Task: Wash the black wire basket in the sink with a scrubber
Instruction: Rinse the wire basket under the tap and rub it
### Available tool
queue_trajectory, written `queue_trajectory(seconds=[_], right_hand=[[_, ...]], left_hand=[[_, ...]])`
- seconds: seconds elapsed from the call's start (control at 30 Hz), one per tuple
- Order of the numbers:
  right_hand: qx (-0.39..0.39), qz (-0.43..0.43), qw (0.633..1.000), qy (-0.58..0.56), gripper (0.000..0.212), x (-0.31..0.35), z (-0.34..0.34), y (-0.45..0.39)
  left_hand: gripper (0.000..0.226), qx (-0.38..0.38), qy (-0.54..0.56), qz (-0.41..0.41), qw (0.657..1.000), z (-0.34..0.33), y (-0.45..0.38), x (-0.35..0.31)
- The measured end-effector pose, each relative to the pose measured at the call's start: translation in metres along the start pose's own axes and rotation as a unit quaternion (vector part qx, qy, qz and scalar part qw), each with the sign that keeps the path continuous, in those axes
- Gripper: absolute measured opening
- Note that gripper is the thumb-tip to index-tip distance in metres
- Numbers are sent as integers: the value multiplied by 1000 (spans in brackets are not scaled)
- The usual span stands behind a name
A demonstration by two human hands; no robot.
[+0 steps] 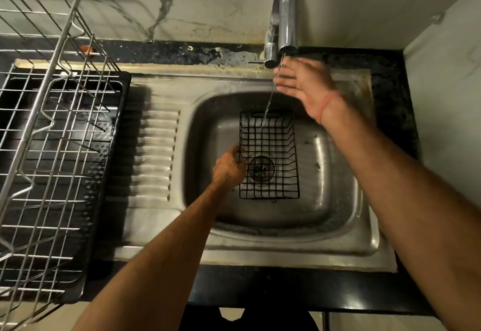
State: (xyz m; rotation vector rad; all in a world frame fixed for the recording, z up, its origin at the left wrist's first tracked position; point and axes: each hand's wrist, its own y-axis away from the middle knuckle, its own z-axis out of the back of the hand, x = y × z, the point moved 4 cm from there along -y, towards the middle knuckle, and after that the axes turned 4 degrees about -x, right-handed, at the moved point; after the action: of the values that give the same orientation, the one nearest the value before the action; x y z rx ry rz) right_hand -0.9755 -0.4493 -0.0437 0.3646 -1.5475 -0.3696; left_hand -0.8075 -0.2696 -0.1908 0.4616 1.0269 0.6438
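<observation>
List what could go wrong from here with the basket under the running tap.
1. The left hand grips only one side rim of the black wire basket, so it may tip or slide on the wet sink floor.
2. The thin stream from the tap lands on the basket's far end and passes through the open wires, so most of it may stay dry.
3. No scrubber is in view; the right hand is open by the spout.
</observation>
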Motion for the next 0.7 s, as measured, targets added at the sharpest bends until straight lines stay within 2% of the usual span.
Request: queue_trajectory(seconds=[0.07, 0.13, 0.27, 0.33, 0.47, 0.53, 0.7], right_hand=[[54, -137, 978, -145, 27, 3, -21, -5], [63, -197, 947, -248, 32, -1, -37, -7], [52, -230, 910, -340, 25, -12, -61, -10], [44, -217, 908, -356, 25, -16, -65, -14], [61, -165, 956, -237, 45, -37, -50, -18], [61, -148, 974, -161, 46, -57, -35, -16], [-20, -122, 992, 27, 16, -111, 6, -5]], left_hand=[[49, -3, -2, 4, 1000, -1, 0, 1], [50, -2, -7, 6, 1000, -3, 2, 1], [53, 9, 5, 18, 1000, -2, 0, 0], [51, -13, -1, 17, 1000, -1, -1, -1], [47, -152, 49, -38, 986, 16, -4, -28], [43, -155, 80, -52, 983, 24, -11, -47], [43, -114, 145, -45, 982, 24, -16, -61]])
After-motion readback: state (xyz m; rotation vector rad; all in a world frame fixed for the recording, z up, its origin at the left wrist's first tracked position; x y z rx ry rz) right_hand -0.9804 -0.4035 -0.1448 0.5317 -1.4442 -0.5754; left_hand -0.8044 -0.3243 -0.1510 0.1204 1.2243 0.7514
